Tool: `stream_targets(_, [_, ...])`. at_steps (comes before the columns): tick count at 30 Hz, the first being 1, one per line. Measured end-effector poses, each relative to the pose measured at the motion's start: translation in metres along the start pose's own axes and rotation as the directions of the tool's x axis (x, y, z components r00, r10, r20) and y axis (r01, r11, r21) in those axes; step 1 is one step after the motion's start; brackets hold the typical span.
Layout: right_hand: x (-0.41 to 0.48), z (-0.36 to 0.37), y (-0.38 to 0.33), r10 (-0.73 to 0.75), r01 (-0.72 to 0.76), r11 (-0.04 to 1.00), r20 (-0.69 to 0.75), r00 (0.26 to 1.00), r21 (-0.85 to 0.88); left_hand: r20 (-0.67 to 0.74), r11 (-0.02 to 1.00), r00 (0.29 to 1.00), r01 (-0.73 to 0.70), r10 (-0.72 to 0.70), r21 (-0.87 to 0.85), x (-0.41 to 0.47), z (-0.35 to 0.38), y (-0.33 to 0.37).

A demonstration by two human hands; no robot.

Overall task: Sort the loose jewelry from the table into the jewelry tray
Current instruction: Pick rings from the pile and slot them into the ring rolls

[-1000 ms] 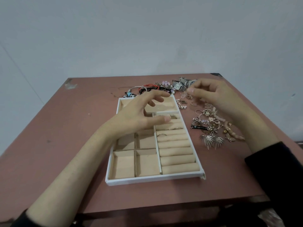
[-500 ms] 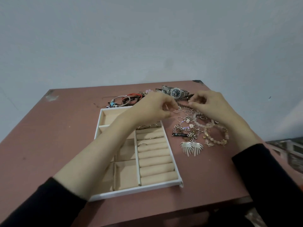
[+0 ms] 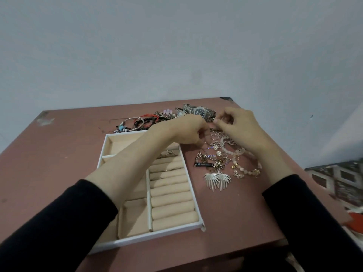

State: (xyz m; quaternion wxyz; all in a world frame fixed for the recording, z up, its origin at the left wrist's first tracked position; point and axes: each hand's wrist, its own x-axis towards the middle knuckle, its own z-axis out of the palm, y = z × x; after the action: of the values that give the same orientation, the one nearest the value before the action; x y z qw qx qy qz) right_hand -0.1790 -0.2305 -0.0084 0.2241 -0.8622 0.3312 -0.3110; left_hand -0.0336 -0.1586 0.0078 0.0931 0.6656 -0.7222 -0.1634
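The loose jewelry (image 3: 220, 156), a tangle of gold and silver chains, small rings and pearl flowers, lies on the reddish-brown table (image 3: 59, 163) just right of the tray's far half. The white jewelry tray with beige velvet lining (image 3: 161, 235) sits at the middle of the table. Square compartments fill its left side and a column of padded ring rolls (image 3: 170, 193) its right, and a few rings (image 3: 170, 153) sit in the far rolls.

The left hand (image 3: 186, 130) reaches across the tray's far right corner with its fingers curled down at the edge of the pile. I cannot tell whether it holds anything. The right hand (image 3: 239, 130) hovers over the far part of the pile, thumb and forefinger pressed together. Whatever is between them is too small to make out.

A pair of silver fan-shaped earrings (image 3: 217, 180) lies at the near edge of the pile, with a pink bead bracelet (image 3: 243, 151) to their right. A silver wristwatch with a dark dial (image 3: 200, 110) rests beyond the hands. Left of it, behind the tray, are red and black cord bracelets (image 3: 149, 118) and a silver bangle (image 3: 131, 123).
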Motion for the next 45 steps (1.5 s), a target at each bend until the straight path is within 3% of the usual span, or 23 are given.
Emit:
stream_targets(10, [-0.002, 0.005, -0.002, -0.007, 0.008, 1.000, 0.020, 1.000, -0.020, -0.055, 0.993, 0.996, 0.058, -0.064, -0.104, -0.002, 0.004, 0.004])
stream_targets(14, [-0.002, 0.008, -0.003, -0.036, 0.039, 0.997, 0.043, 0.998, -0.066, -0.224, 0.980, 0.973, 0.012, -0.058, -0.198, -0.018, 0.004, 0.000])
stream_targets(18, [0.001, 0.017, -0.001, -0.095, 0.113, 0.975, 0.102, 0.990, -0.194, -0.427, 0.978, 0.900, 0.001, -0.093, -0.210, -0.044, 0.000, -0.010])
stream_targets(21, [0.001, 0.022, -0.002, -0.116, 0.150, 0.947, 0.134, 0.984, -0.282, -0.497, 0.974, 0.858, 0.015, -0.127, -0.224, -0.060, -0.003, -0.016])
stream_targets(28, [-0.001, 0.025, -0.007, -0.148, 0.189, 0.920, 0.144, 0.979, -0.342, -0.518, 0.950, 0.831, 0.039, -0.204, -0.310, -0.070, 0.003, -0.021])
stream_targets(37, [0.001, 0.034, -0.004, -0.234, 0.329, 0.811, 0.247, 0.940, -0.484, -0.512, 0.930, 0.828, 0.028, -0.227, -0.367, -0.075, 0.004, -0.024])
stream_targets(39, [0.000, 0.033, -0.006, -0.252, 0.321, 0.852, 0.214, 0.944, -0.414, -0.513, 0.927, 0.826, 0.029, -0.232, -0.373, -0.076, 0.004, -0.025])
stream_targets(42, [-0.003, 0.029, -0.018, -0.146, 0.157, 0.985, 0.147, 0.978, -0.065, -0.516, 0.926, 0.824, 0.026, -0.233, -0.377, -0.078, 0.003, -0.025])
stream_targets(45, [-0.004, 0.030, -0.027, -0.002, -0.051, 0.947, 0.164, 0.986, 0.318, -0.526, 0.917, 0.818, 0.006, -0.235, -0.399, -0.079, 0.003, -0.026])
